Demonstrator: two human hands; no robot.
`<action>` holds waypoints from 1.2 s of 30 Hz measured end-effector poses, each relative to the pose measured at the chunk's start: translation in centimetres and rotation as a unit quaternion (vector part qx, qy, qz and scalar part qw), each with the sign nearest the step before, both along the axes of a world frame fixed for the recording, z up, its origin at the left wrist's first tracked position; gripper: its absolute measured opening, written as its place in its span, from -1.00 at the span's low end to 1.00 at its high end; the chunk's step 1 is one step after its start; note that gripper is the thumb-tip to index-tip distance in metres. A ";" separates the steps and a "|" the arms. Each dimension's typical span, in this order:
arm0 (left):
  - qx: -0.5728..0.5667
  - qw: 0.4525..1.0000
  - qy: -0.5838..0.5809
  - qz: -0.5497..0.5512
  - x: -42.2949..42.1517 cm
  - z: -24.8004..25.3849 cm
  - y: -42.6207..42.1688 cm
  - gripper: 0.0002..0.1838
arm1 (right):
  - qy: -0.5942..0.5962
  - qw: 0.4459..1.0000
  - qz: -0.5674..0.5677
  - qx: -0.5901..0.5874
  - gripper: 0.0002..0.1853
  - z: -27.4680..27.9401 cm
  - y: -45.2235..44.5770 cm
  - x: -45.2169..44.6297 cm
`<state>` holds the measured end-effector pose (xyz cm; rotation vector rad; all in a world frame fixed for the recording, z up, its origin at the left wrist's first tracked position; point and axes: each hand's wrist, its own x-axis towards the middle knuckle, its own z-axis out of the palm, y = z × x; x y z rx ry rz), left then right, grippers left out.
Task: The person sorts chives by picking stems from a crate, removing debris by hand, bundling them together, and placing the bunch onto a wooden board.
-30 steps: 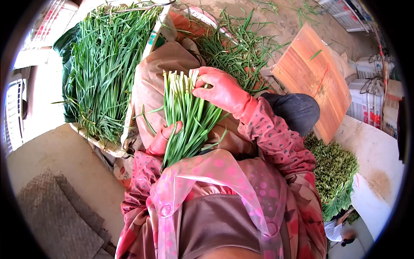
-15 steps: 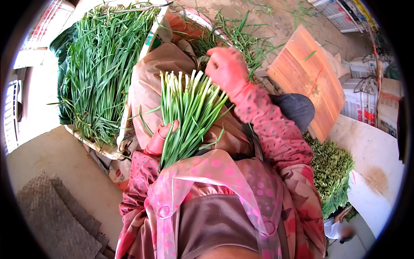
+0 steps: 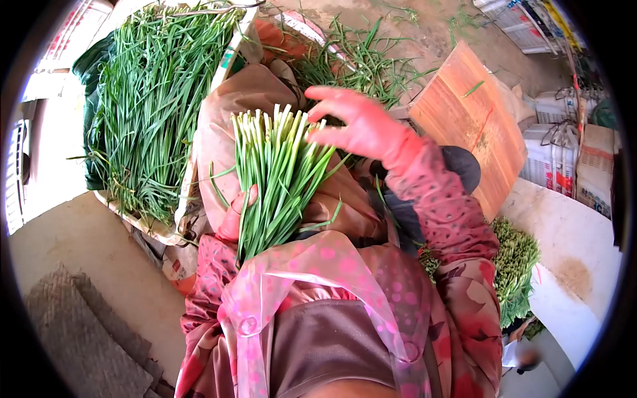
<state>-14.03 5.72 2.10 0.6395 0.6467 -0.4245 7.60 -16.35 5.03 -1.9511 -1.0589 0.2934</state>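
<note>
A bunch of long green stalks with pale cut ends lies over my lap, pale ends pointing away from me. My left hand, in a red glove, is wrapped round its left side, the thumb showing on top. Just right of the pale ends is my right hand, also red-gloved, its fingers spread and slightly blurred. Its fingertips are close to the stalk ends; whether they touch is unclear. A large heap of green stalks fills a crate at the left.
Loose green stalks litter the floor ahead. A wooden board leans at the right, with a stack of bundled stalks below it. White crates stand far right. Part of another person shows at lower right.
My right hand left the stalk ends, rose closed, then came back down and right with its fingers spread. My left hand and the bunch have shifted slightly left in view.
</note>
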 end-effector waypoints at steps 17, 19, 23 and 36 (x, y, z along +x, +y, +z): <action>-0.041 0.999 -0.027 -0.010 -0.6 -1.4 0.8 -0.52 | -0.122 0.987 -0.103 0.030 -0.86 0.6 -1.3 1.9; -0.041 0.999 -0.011 -0.009 -0.2 -0.4 0.4 -0.52 | -0.095 0.995 -0.018 0.010 -0.84 1.5 -0.4 -0.6; -0.010 1.000 0.003 -0.001 -0.3 -0.1 0.6 -0.50 | -0.079 0.996 0.009 -0.034 -0.84 -1.6 -0.2 -2.3; 0.007 1.000 0.016 -0.011 -0.4 -0.3 0.6 -0.50 | 0.435 0.893 -0.008 0.112 -0.92 -2.9 -0.5 -2.7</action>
